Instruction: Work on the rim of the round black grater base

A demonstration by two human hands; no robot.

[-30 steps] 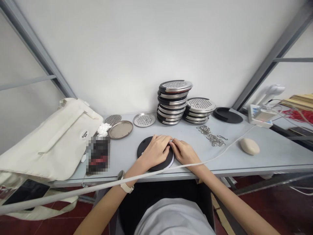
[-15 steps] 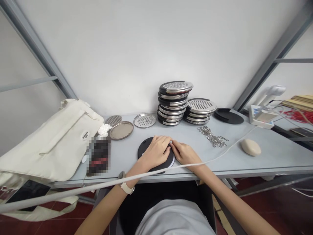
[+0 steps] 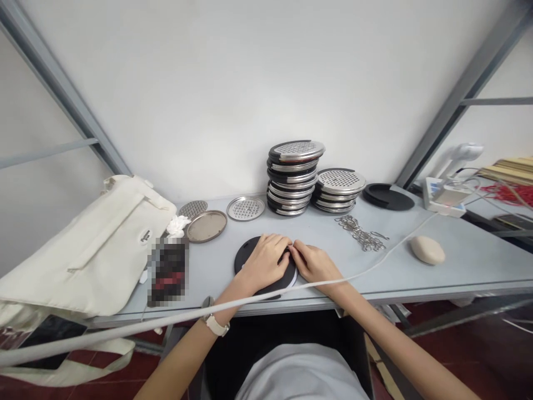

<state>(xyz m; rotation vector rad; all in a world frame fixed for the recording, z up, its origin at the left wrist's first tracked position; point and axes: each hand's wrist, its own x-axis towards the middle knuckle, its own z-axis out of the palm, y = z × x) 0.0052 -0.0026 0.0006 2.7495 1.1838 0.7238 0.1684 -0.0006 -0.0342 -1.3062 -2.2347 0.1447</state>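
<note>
A round black disc (image 3: pixel 249 256) with a white rim lies flat near the table's front edge. My left hand (image 3: pixel 266 259) rests on top of it, fingers curled down over its right part. My right hand (image 3: pixel 313 262) meets it at the disc's right edge, fingertips pinched together against a small piece there that I cannot make out. Both hands touch each other at the fingertips. Behind them stand two stacks of perforated metal discs with black rims, a tall stack (image 3: pixel 293 176) and a lower stack (image 3: pixel 338 189).
A cream bag (image 3: pixel 91 250) fills the left side. Loose metal discs (image 3: pixel 245 208) and a brownish plate (image 3: pixel 206 225) lie at the back left. A chain pile (image 3: pixel 361 233), a black lid (image 3: pixel 388 196), a beige oval (image 3: pixel 427 249) and a white cable (image 3: pixel 375 261) lie to the right.
Both hands stay on the black disc with only slight finger shifts. The view has tilted a little.
</note>
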